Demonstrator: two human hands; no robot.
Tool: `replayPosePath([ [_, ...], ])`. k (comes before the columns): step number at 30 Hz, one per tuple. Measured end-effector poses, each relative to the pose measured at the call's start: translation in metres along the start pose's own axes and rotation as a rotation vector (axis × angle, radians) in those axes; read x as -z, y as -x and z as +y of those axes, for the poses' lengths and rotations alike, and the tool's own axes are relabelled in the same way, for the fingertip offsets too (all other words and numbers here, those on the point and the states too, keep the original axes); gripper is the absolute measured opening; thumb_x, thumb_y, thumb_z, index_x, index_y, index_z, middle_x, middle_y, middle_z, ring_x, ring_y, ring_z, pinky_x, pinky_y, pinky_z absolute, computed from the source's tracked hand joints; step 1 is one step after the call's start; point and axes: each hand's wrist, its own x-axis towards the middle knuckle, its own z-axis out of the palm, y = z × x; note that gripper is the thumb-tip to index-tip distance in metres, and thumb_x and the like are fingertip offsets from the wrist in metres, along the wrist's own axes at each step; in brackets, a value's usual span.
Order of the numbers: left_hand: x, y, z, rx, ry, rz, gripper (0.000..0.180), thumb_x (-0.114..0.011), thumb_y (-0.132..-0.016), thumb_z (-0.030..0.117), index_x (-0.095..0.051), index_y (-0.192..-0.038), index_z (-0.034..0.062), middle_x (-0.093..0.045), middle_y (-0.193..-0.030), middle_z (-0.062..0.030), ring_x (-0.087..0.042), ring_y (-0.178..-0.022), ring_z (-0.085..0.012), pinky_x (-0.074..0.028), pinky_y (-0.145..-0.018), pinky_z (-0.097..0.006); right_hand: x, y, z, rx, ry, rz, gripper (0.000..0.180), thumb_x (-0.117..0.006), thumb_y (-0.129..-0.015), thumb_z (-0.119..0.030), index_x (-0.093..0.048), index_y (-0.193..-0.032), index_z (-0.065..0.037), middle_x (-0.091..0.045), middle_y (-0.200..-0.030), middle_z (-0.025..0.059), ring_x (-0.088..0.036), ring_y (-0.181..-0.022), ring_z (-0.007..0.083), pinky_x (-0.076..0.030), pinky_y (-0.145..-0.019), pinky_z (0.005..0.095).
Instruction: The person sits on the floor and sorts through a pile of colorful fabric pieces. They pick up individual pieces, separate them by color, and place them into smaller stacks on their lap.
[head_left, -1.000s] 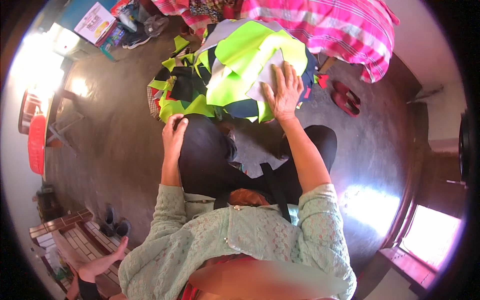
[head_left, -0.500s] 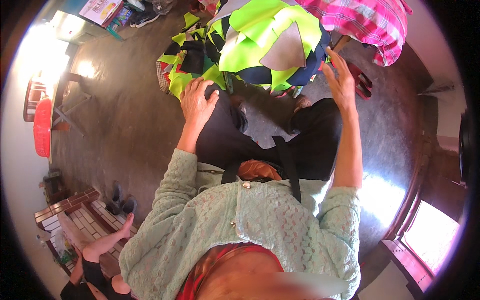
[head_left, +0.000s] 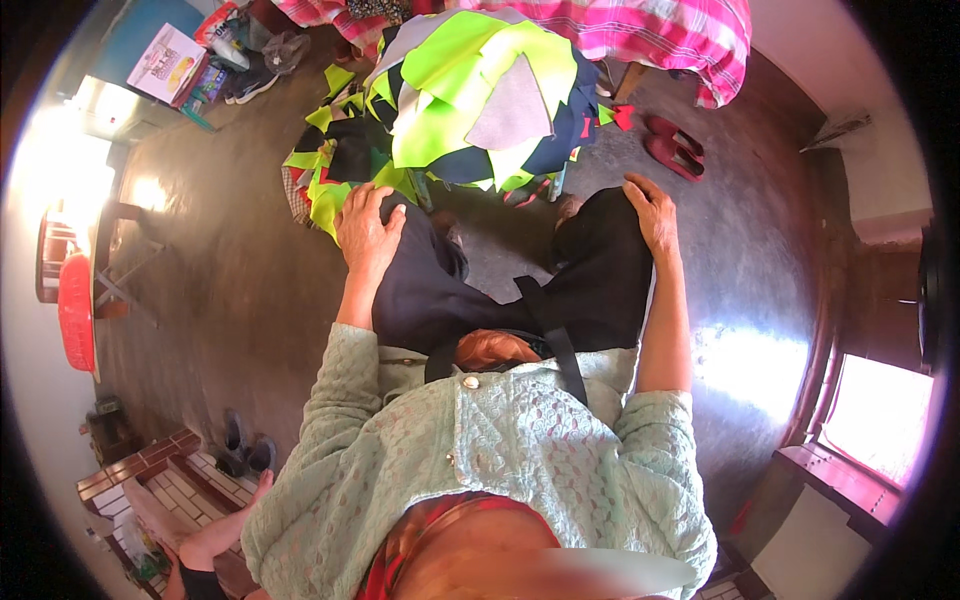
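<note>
My left hand rests on my left knee, fingers bent a little and apart, with nothing in it. On the outer side of my right knee lies my right hand, its fingers stretched and holding nothing. Both knees are in black trousers. Just beyond them rises a heap of fabric pieces, neon yellow, navy and grey, with a pointed grey piece on top. Close to my left fingertips, a lower pile of yellow and black scraps lies beside the heap. What supports the heap is mostly hidden.
Pink checked cloth hangs behind the heap. Red shoes stand on the floor at the far right. A red basin is at the left. Another person's legs lie over a tiled ledge at the lower left, near dark boots.
My right hand has come down from beside the heap onto my right knee. My left hand stays on the left knee. The view has shifted slightly, showing more at the far left.
</note>
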Motion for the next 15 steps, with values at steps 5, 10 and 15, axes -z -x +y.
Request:
replayPosePath([
  [5, -0.004, -0.002, 0.007, -0.031, -0.015, -0.002, 0.035, -0.07, -0.078, 0.027, -0.061, -0.11, 0.0161, -0.057, -0.123, -0.0051, -0.051, -0.117, -0.027, -0.041, -0.093, -0.046, 0.01, 0.001, 0.018, -0.007, -0.013, 0.021, 0.04, -0.06, -0.085, -0.038, -0.068, -0.111, -0.009, -0.067, -0.11, 0.0136, -0.062, -0.105, 0.0259, -0.045, -0.092, 0.0327],
  [10, -0.017, -0.004, 0.002, -0.134, 0.1, 0.027, 0.032, -0.07, -0.077, 0.024, -0.062, -0.106, 0.0138, -0.057, -0.121, -0.0072, -0.049, -0.118, -0.0283, -0.041, -0.092, -0.047, 0.011, 0.003, 0.02, -0.078, -0.045, -0.002, 0.04, -0.06, -0.085, -0.04, -0.069, -0.108, -0.009, -0.068, -0.107, 0.014, -0.063, -0.102, 0.027, -0.046, -0.09, 0.0348],
  [15, -0.011, 0.0, 0.025, -0.165, -0.034, -0.038, 0.04, -0.069, -0.078, 0.028, -0.059, -0.114, 0.0152, -0.054, -0.125, -0.0029, -0.045, -0.124, -0.0259, -0.039, -0.092, -0.048, 0.007, -0.001, 0.023, -0.06, 0.011, -0.003, 0.042, -0.059, -0.08, -0.049, -0.071, -0.104, -0.016, -0.066, -0.11, 0.0148, -0.06, -0.106, 0.0325, -0.045, -0.093, 0.0384],
])
